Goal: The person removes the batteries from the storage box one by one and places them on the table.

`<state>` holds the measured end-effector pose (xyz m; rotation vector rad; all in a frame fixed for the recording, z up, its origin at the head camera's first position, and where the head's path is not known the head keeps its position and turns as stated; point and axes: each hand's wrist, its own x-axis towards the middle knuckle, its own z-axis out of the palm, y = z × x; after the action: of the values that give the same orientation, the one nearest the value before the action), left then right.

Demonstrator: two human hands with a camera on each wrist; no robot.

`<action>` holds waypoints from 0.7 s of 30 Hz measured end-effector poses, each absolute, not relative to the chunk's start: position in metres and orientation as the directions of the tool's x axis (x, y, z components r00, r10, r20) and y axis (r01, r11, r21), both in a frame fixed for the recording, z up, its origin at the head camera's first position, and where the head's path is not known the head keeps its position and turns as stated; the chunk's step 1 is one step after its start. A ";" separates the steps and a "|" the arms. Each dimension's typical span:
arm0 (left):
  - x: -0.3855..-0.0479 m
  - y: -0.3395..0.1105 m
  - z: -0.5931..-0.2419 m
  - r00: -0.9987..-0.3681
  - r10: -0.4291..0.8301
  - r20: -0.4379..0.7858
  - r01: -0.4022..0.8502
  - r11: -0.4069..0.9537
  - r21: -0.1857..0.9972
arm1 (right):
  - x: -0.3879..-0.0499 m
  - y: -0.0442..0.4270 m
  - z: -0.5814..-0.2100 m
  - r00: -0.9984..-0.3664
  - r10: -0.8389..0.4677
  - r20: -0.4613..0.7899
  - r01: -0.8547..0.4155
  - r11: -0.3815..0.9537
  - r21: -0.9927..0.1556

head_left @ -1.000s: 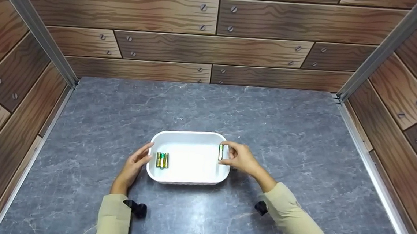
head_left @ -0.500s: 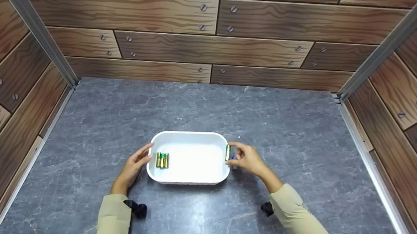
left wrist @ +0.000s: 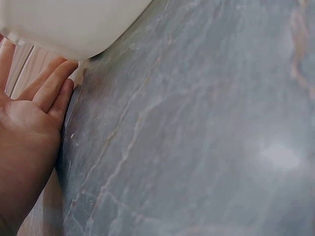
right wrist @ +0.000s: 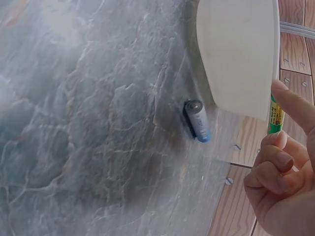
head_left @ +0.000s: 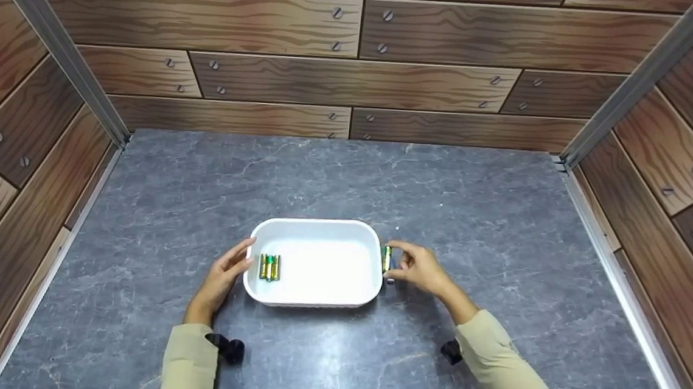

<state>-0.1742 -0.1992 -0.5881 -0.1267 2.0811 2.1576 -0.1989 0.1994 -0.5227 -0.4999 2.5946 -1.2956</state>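
Observation:
A white tub (head_left: 315,296) stands on the table with several green-and-gold batteries (head_left: 270,267) side by side at its left end. My left hand (head_left: 218,280) rests against the tub's left wall with relaxed fingers, also seen beside the tub (left wrist: 74,29) in the left wrist view. Just outside the right rim, my right hand (head_left: 423,272) pinches a green-and-gold battery (head_left: 387,259) by its ends between thumb and finger; the right wrist view shows this battery (right wrist: 276,115) too. A blue-and-white battery (right wrist: 199,121) lies on the table beside the tub, mostly hidden below the right hand in the head view.
The grey marbled tabletop (head_left: 347,182) extends around the tub. Wood-patterned walls (head_left: 354,82) with metal corner posts enclose it at the back and both sides. Black wrist cameras are on both sleeves.
The right hand has moved rightward with its battery, from over the tub's right end to outside the rim. The blue-and-white battery has come partly into view. The left hand has stayed in place.

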 end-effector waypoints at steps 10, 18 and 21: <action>-0.175 -0.199 -0.588 -0.986 0.043 -0.164 -0.165 -0.015 0.986 | -0.198 0.206 -0.530 -0.927 -0.369 -0.069 -0.173 0.584 -0.793; -0.175 -0.199 -0.587 -0.987 0.044 -0.157 -0.157 -0.008 0.987 | -0.200 0.213 -0.538 -0.930 -0.361 -0.069 -0.167 0.582 -0.796; -0.174 -0.198 -0.586 -0.988 0.045 -0.145 -0.145 -0.003 0.989 | -0.201 0.215 -0.542 -0.932 -0.355 -0.078 -0.158 0.589 -0.792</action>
<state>-0.1739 -0.1980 -0.5860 -0.1075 2.1177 2.1321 -0.2006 0.2152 -0.5415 -0.4254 2.5912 -1.2589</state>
